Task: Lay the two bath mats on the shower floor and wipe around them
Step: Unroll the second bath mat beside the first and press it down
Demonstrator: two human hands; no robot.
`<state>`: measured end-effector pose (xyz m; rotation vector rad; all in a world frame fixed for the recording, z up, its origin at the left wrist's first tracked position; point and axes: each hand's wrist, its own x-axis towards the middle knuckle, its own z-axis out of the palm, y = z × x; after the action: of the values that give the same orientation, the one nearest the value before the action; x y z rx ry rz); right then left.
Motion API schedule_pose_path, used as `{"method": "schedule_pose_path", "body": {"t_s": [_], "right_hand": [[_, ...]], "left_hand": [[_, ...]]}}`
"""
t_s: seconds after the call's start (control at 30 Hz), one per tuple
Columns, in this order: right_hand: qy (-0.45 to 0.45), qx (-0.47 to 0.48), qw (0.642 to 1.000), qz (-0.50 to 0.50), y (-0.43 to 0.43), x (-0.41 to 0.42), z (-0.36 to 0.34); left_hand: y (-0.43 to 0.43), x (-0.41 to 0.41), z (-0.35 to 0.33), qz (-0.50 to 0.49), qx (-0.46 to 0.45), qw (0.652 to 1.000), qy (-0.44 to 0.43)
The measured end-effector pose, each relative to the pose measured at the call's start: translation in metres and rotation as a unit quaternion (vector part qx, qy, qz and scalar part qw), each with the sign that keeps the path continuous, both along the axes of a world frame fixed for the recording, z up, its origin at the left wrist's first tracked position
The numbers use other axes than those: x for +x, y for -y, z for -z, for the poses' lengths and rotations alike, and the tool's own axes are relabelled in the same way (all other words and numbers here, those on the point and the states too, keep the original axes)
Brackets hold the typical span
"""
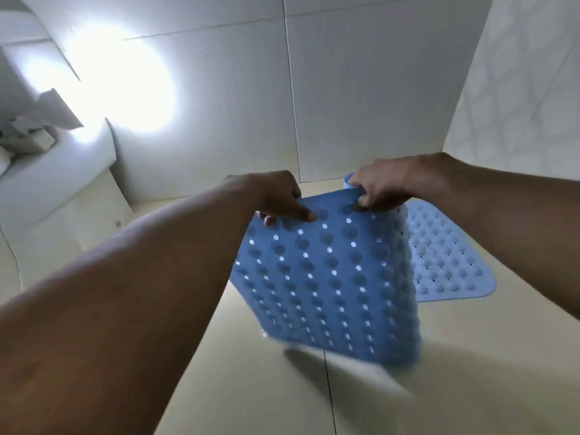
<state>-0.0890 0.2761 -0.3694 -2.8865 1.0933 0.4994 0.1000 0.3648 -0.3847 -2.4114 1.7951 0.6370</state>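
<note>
second mat [326, 277] in the air, hanging from its top edge: left hand [276, 199] and right hand [379, 191] each pinch a corner. first mat [445, 255] flat on the floor [276, 387], far right, partly behind the hung one. step: laying mat two; wiping not begun. next: lower it flat just left of the first, no overlap. bottom edge blurred; no cloth seen; left clutter washed out by glare.

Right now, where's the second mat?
Head view, centre: the held mat hangs from the left hand and right hand, left of the laid mat.
</note>
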Motion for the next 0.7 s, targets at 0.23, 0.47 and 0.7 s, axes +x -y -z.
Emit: {"method": "schedule_pose_path", "body": {"t_s": [0.23,0.47,0.7], "right_hand": [[-0.13,0.08,0.987,0.058,-0.017,-0.023,0.049],[0.006,0.016,0.997,0.078,-0.023,-0.025,0.171],[0.027,0.037,0.995,0.091,-0.021,-0.038,0.246]], "left_hand": [[-0.001,-0.035,0.067,-0.003,0.161,0.985,-0.059],[-0.036,-0.041,0.213,-0.081,0.021,0.995,-0.049],[-0.06,-0.055,0.274,-0.053,-0.011,0.997,-0.047]]}}
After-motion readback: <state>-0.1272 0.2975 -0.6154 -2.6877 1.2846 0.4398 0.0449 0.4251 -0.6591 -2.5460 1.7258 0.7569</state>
